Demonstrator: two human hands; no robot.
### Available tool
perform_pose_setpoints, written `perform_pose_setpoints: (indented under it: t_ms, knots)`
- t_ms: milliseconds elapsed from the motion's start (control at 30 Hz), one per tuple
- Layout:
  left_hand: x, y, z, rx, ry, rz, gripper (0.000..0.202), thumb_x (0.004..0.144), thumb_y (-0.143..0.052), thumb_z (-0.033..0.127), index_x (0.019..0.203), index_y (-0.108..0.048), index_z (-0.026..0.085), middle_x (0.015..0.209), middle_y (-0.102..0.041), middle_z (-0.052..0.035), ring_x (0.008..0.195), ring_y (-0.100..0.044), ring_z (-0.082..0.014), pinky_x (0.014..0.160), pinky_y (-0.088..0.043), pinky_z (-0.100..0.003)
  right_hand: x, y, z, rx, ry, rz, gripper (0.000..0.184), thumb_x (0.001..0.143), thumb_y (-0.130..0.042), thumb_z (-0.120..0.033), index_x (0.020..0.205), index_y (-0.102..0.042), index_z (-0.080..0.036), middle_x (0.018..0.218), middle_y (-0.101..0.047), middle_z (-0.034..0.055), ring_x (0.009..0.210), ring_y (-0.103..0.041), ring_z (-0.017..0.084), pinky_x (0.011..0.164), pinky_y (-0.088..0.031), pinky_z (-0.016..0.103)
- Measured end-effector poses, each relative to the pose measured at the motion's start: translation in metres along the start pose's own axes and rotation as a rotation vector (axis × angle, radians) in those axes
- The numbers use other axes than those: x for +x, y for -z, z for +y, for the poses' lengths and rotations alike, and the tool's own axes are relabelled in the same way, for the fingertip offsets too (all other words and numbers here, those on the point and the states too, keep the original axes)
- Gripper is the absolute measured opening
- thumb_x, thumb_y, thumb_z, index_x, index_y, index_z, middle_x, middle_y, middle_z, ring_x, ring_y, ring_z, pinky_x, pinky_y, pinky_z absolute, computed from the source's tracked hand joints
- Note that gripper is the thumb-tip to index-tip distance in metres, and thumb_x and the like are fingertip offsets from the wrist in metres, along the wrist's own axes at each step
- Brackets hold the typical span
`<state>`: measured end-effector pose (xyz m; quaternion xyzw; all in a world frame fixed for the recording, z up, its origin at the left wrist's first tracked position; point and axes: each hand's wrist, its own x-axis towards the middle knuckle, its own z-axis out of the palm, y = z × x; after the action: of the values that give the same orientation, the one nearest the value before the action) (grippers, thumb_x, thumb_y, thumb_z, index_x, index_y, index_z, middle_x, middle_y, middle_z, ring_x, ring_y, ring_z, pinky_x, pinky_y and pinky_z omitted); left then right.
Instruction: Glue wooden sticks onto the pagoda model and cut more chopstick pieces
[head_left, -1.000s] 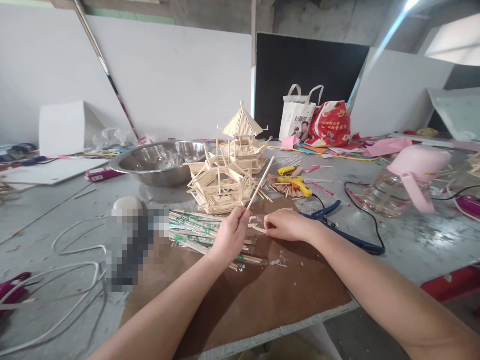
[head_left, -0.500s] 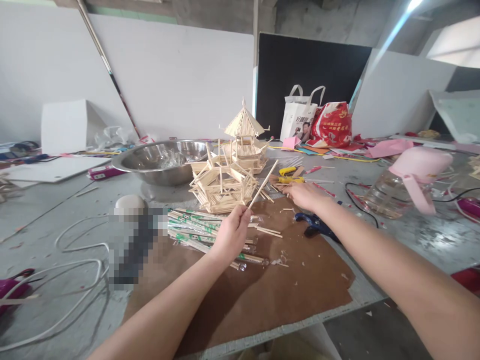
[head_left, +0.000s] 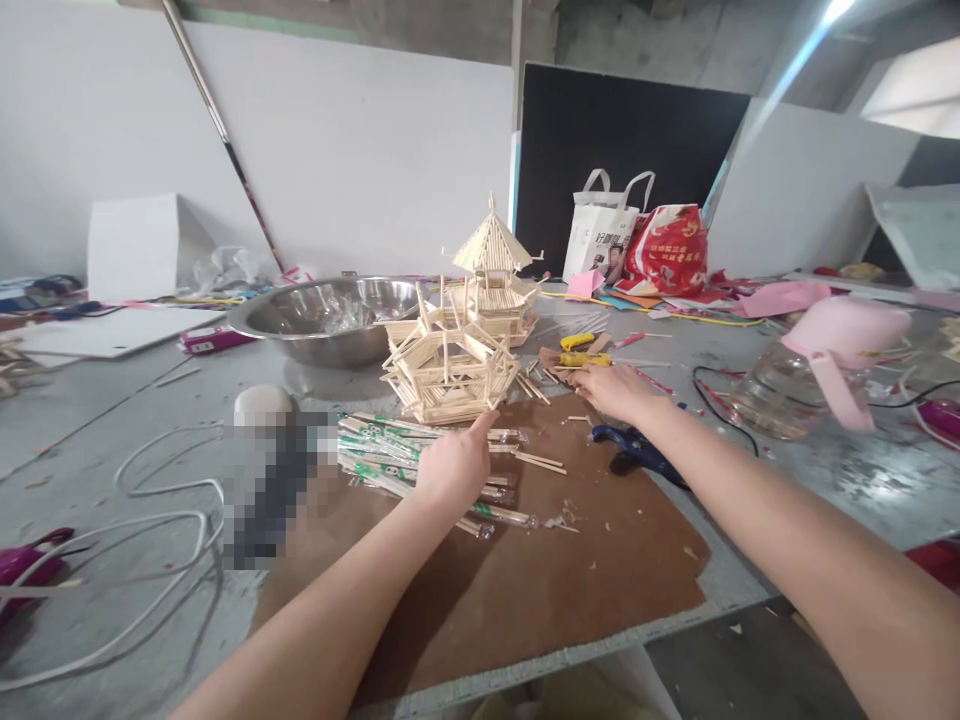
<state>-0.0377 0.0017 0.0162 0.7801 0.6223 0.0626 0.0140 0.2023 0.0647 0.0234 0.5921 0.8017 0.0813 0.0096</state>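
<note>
My left hand (head_left: pixel 456 468) is over wrapped chopsticks (head_left: pixel 379 445); its index finger points at the lower edge of a stick-built model (head_left: pixel 450 375). Its other fingers are curled, and whatever they hold is hidden. Farther right, my right hand (head_left: pixel 619 392) reaches down beside short cut sticks (head_left: pixel 531 385) and a yellow-handled tool (head_left: pixel 583 359). Those fingertips are bent and partly hidden, so what they grip does not show. A second stick model with a pointed roof (head_left: pixel 491 250) stands behind the first. Dark blue-handled pliers or cutters (head_left: pixel 637 447) lie under my right forearm.
A brown board (head_left: pixel 540 600) covers the table's front. Around it are a steel bowl (head_left: pixel 322 350), a white cable (head_left: pixel 161 520), a pink-lidded jug (head_left: pixel 814 370) and a yellow cutter (head_left: pixel 577 341). Bags (head_left: pixel 666 250) stand at the back.
The loose stick that stood up from my left hand no longer shows. My left index finger has stretched out toward the model. My right hand has barely moved.
</note>
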Motion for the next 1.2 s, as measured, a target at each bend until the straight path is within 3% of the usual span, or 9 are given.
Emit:
perform_pose_setpoints:
  t_ms: [167, 400, 533, 600, 733, 800, 900, 1033, 1200]
  knots:
    - [0.000, -0.002, -0.001, 0.079, -0.055, -0.044, 0.039, 0.080, -0.028, 0.022, 0.115, -0.041, 0.031, 0.079, -0.062, -0.0096, 0.069, -0.059, -0.0242, 0.058, -0.041, -0.034, 0.007, -0.010, -0.001, 0.090, -0.027, -0.018, 0.024, 0.074, -0.041, -0.016, 0.086, -0.061, -0.017, 0.093, -0.060, 0.0108, 0.087, -0.053, 0.023, 0.071, -0.037, 0.034]
    - [0.000, -0.006, -0.003, 0.092, -0.078, -0.064, 0.037, 0.080, -0.029, 0.023, 0.113, -0.043, 0.028, 0.081, -0.061, -0.0101, 0.071, -0.058, -0.0237, 0.062, -0.041, -0.036, 0.012, -0.012, 0.000, 0.364, -0.149, 0.174, 0.023, 0.078, -0.039, -0.023, 0.090, -0.057, -0.017, 0.092, -0.061, 0.0084, 0.085, -0.054, 0.019, 0.071, -0.038, 0.029]
    - [0.001, -0.005, -0.002, 0.067, -0.084, -0.085, 0.033, 0.080, -0.030, 0.023, 0.108, -0.048, 0.026, 0.082, -0.061, -0.0093, 0.075, -0.058, -0.0221, 0.066, -0.041, -0.035, 0.009, -0.006, -0.002, 0.585, -0.217, 0.277, 0.029, 0.083, -0.028, -0.030, 0.093, -0.050, -0.013, 0.084, -0.061, 0.0084, 0.062, -0.056, 0.012, 0.054, -0.041, 0.023]
    - [0.001, -0.004, -0.003, 0.064, -0.093, -0.086, 0.031, 0.080, -0.031, 0.024, 0.102, -0.051, 0.025, 0.082, -0.061, -0.0094, 0.075, -0.058, -0.0223, 0.066, -0.041, -0.035, 0.004, -0.003, -0.006, 0.846, -0.226, 0.293, 0.029, 0.082, -0.029, -0.034, 0.090, -0.048, -0.013, 0.082, -0.061, 0.0069, 0.049, -0.052, 0.008, 0.044, -0.039, 0.020]
    - [0.001, -0.003, -0.003, 0.069, -0.123, -0.077, 0.028, 0.079, -0.033, 0.030, 0.088, -0.059, 0.023, 0.080, -0.062, -0.0095, 0.072, -0.058, -0.0237, 0.062, -0.041, -0.035, -0.013, -0.001, -0.019, 1.584, -0.213, 0.189, 0.022, 0.069, -0.052, -0.034, 0.080, -0.051, -0.015, 0.078, -0.060, 0.0032, 0.039, -0.045, 0.004, 0.036, -0.034, 0.017]
    - [0.000, -0.001, -0.002, 0.056, -0.122, -0.077, 0.029, 0.078, -0.034, 0.033, 0.082, -0.061, 0.023, 0.078, -0.062, -0.0090, 0.072, -0.057, -0.0240, 0.062, -0.040, -0.035, -0.021, -0.001, -0.027, 1.742, -0.186, 0.117, 0.022, 0.065, -0.057, -0.032, 0.080, -0.053, -0.016, 0.075, -0.061, 0.0018, 0.039, -0.046, 0.004, 0.035, -0.033, 0.017]
    - [-0.001, 0.003, 0.000, 0.002, -0.088, -0.045, 0.029, 0.077, -0.036, 0.035, 0.080, -0.062, 0.024, 0.078, -0.063, -0.0067, 0.073, -0.057, -0.0220, 0.064, -0.039, -0.031, -0.030, -0.004, -0.036, 1.840, -0.134, 0.061, 0.023, 0.063, -0.059, -0.031, 0.080, -0.054, -0.017, 0.074, -0.063, 0.0014, 0.039, -0.047, 0.005, 0.035, -0.033, 0.017]
    - [-0.002, 0.004, 0.002, -0.162, -0.117, 0.070, 0.029, 0.075, -0.040, 0.034, 0.098, -0.057, 0.028, 0.084, -0.062, -0.0021, 0.072, -0.056, -0.0167, 0.062, -0.038, -0.025, -0.035, -0.007, -0.046, 1.856, -0.102, 0.010, 0.023, 0.062, -0.061, -0.030, 0.079, -0.055, -0.016, 0.072, -0.063, 0.0015, 0.039, -0.047, 0.005, 0.037, -0.035, 0.018]
    - [0.001, -0.004, 0.001, -0.331, -0.210, 0.078, 0.033, 0.075, -0.040, 0.040, 0.100, -0.056, 0.024, 0.069, -0.062, -0.0001, 0.058, -0.053, -0.0127, 0.054, -0.036, -0.021, -0.038, -0.010, -0.053, 1.789, -0.081, -0.015, 0.021, 0.062, -0.060, -0.030, 0.076, -0.054, -0.015, 0.072, -0.063, 0.0008, 0.039, -0.048, 0.005, 0.039, -0.036, 0.019]
